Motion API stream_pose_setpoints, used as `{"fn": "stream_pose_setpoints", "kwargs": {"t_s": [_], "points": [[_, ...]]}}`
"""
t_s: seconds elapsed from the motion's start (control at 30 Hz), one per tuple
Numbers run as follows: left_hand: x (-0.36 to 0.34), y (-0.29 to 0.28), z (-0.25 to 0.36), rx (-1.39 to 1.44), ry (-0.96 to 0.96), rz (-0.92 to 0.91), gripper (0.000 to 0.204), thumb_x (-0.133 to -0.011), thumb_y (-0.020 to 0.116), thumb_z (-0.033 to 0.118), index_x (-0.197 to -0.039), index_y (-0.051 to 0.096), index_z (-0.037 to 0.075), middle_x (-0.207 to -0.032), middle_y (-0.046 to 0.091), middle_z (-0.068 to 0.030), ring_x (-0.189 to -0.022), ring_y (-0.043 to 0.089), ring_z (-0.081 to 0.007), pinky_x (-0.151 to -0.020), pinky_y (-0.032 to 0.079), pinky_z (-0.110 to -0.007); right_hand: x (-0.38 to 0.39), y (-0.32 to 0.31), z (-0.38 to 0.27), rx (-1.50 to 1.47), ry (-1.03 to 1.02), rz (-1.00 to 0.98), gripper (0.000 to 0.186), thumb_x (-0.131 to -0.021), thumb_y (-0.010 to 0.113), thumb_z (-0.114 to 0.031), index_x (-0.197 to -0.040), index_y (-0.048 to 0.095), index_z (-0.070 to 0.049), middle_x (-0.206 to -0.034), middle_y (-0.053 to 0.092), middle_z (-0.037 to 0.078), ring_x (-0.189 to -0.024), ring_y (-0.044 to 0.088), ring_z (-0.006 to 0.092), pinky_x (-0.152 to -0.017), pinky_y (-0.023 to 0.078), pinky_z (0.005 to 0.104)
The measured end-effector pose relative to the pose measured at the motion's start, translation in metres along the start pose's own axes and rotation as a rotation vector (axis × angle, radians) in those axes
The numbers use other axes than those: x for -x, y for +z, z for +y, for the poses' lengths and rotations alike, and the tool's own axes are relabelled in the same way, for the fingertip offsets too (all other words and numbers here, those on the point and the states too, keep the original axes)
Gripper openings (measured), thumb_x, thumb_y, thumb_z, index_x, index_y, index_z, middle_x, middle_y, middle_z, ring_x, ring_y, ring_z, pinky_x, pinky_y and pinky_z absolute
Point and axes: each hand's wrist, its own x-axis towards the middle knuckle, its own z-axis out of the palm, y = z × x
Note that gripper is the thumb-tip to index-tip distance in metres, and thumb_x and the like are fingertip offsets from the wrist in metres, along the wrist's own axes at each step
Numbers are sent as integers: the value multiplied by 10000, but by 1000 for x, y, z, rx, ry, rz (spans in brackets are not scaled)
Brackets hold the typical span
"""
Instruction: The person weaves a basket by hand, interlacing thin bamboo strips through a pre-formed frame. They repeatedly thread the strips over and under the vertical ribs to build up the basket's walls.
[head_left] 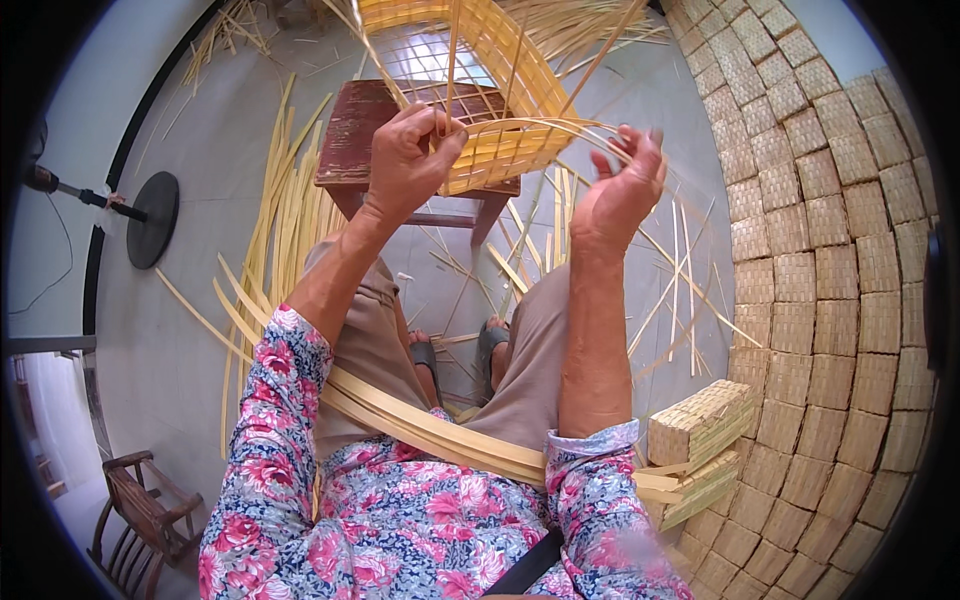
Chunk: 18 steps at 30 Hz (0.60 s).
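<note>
A half-woven basket (500, 70) of pale bamboo strips rests on a dark red wooden stool (350, 135) in front of me. My left hand (408, 160) is closed on the basket's near rim and its upright strips. My right hand (625, 185) is raised beside the basket, fingers curled around a thin bamboo strip (560, 125) that arcs from the rim. A bundle of flat bamboo strips (440, 430) lies across my lap.
Long loose bamboo strips (275, 220) are scattered on the grey floor left of and under the stool. Stacks of finished woven baskets (830, 250) fill the right side; two more (700, 425) sit by my right elbow. A round black stand base (152, 218) and a small wooden chair (140, 510) are at the left.
</note>
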Motion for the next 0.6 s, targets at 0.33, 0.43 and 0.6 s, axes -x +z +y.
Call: {"fn": "stream_pose_setpoints", "kwargs": {"t_s": [0.33, 0.43, 0.6], "points": [[-28, -97, -70, 211, -63, -384, 40, -893, 754, 50, -914, 732, 24, -871, 709, 13, -799, 587, -30, -716, 502, -211, -26, -37, 15, 1085, -776, -658, 334, -897, 727, -374, -1090, 698, -103, -1026, 715, 81, -1014, 650, 278, -939, 423, 400], [-37, -121, -75, 192, -11, -488, 78, -921, 753, 102, -942, 746, 27, -864, 710, 0, -783, 595, -42, -722, 515, -228, -10, -31, 14, 1221, -705, -817, 110, -906, 653, -204, -990, 706, -156, -889, 724, 71, -892, 680, 308, -827, 477, 418], [-44, -125, -61, 56, -57, -631, 127, -930, 766, 162, -972, 754, 43, -831, 678, 2, -772, 613, -75, -723, 520, -236, -16, -29, 12, 1270, -376, -927, 158, -936, 587, -117, -1023, 708, -171, -867, 722, 131, -843, 684, 361, -729, 522, 429]]}}
